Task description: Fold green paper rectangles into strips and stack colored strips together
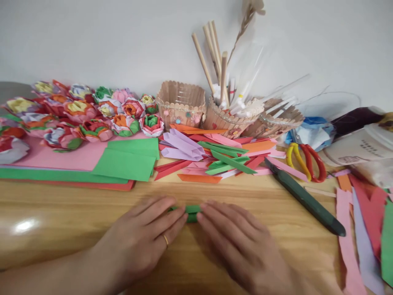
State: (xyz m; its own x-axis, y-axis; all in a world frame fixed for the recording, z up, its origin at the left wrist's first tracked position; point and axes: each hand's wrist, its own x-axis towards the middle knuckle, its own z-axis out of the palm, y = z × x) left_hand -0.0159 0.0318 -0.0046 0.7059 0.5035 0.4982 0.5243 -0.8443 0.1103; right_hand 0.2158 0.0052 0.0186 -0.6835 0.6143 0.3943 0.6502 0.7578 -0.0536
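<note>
A narrow folded strip of green paper lies near the middle of the table, its two ends covered by my fingers. My left hand, with a ring on one finger, holds the strip's left end under its fingertips. From the other side, my right hand grips the right end with its fingers close together. Both thumbs are hidden. Just beyond my hands is a heap of folded paper strips in several colours, among them a green one and lilac ones.
Paper flowers crowd the left, behind green paper sheets. Against the wall stand wooden-stick baskets, some holding sticks and pens. A dark green utility knife, scissors, a paper cup and paper scraps lie right.
</note>
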